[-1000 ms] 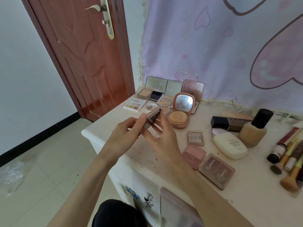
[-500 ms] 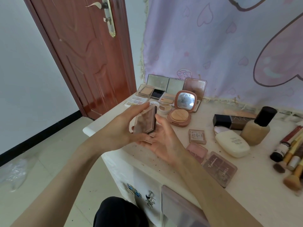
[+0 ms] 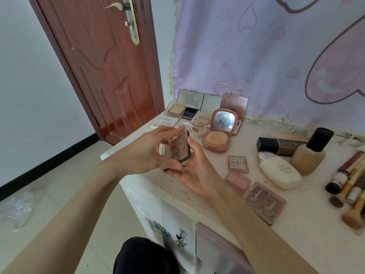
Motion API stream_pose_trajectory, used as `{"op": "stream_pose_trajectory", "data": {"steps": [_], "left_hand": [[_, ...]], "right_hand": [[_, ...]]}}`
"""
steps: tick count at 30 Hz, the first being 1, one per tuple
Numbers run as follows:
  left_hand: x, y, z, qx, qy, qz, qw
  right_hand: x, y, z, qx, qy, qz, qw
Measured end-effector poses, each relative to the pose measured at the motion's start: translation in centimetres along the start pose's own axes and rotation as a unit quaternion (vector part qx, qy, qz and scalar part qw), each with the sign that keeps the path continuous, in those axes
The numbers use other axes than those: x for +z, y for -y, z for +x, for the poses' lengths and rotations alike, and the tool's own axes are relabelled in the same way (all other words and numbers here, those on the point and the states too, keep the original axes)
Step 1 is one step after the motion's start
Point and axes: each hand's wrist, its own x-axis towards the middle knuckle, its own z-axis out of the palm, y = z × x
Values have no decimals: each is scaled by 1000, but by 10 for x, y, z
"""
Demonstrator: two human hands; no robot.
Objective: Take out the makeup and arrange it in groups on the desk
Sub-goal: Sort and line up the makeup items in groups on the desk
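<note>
Brown palette (image 3: 176, 149): an eyeshadow case with rows of brownish pans showing, held tilted on edge above the desk's left corner, clear of the surface.
Left hand (image 3: 146, 153): fingers curled over the palette's top edge, thumb pressed on its lower corner; pinching the case.
Right hand (image 3: 195, 171): palm up under the palette, fingers half open, index tip touching its right edge.
Desk (image 3: 308, 242): pale, speckled top.
Open palettes (image 3: 199, 107): a cluster at 12 o'clock from the hands, lids propped toward the wall.
Round compact (image 3: 217, 139): at 1 o'clock from the hands, mirror lid upright, puff inside.
Closed pink palettes (image 3: 264, 201): three flat cases at 4 o'clock from the hands, lying near one another.
White bottle (image 3: 280, 173): lying on its side at 3 o'clock from the hands.
Foundation bottle (image 3: 310, 153): upright with black cap, just behind the white bottle.
Black box (image 3: 280, 145): lying behind the foundation bottle.
Brushes (image 3: 349, 192): lying bunched at the desk's right edge.
Door (image 3: 94, 62): reddish wood, at 11 o'clock.
</note>
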Motion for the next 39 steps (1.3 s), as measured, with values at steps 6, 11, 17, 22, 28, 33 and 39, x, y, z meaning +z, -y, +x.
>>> {"op": "stream_pose_trajectory", "data": {"steps": [6,11,17,22,28,33,39], "left_hand": [[-2,-1,2,-17,22,-14,1000],[-10,0,2,-36,32,-67,997],[-20,1,4,-2,23,-136,990],[-31,22,22,13,-97,-116,988],[-46,54,60,-45,-115,18,992],[-60,79,82,-50,-146,91,984],[-56,98,104,-61,-119,143,981]], "right_hand": [[-1,-2,0,3,-12,7,1000],[1,-2,0,1,-30,38,999],[3,2,-1,27,-51,93,994],[3,1,5,71,-51,99,991],[15,2,36,76,-94,11,993],[23,-12,62,-49,-144,-243,958],[9,-16,67,-156,-111,-710,677]]}}
